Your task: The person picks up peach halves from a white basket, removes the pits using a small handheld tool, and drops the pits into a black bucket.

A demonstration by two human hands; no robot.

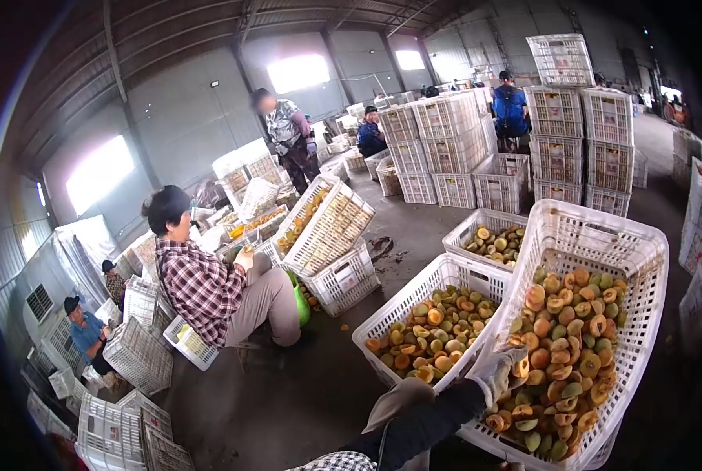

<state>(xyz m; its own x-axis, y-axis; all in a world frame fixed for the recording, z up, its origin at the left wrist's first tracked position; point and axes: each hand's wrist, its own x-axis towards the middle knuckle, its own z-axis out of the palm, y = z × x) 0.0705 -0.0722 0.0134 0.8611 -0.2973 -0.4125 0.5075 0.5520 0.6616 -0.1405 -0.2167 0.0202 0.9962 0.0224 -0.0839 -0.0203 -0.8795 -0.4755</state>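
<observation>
My left hand [495, 375], in a pale work glove below a dark sleeve, reaches over the near left rim of a tilted white plastic crate [637, 235]. Its fingers are curled at the fruit, with an orange apricot half [519, 369] against them; the palm side is hidden. Halved apricots [559, 345], orange and greenish, fill much of this crate. Just left stands a second white crate [374, 357] of apricot halves [437, 322]. Behind that, a third crate [454, 238] holds more. My right hand is outside the picture.
A person in a checked shirt [198, 290] sits to the left beside stacked crates [339, 279] and a green container [300, 302]. Tall crate stacks [559, 125] stand behind. Another person [288, 133] stands farther back. Dark floor [319, 369] lies between us.
</observation>
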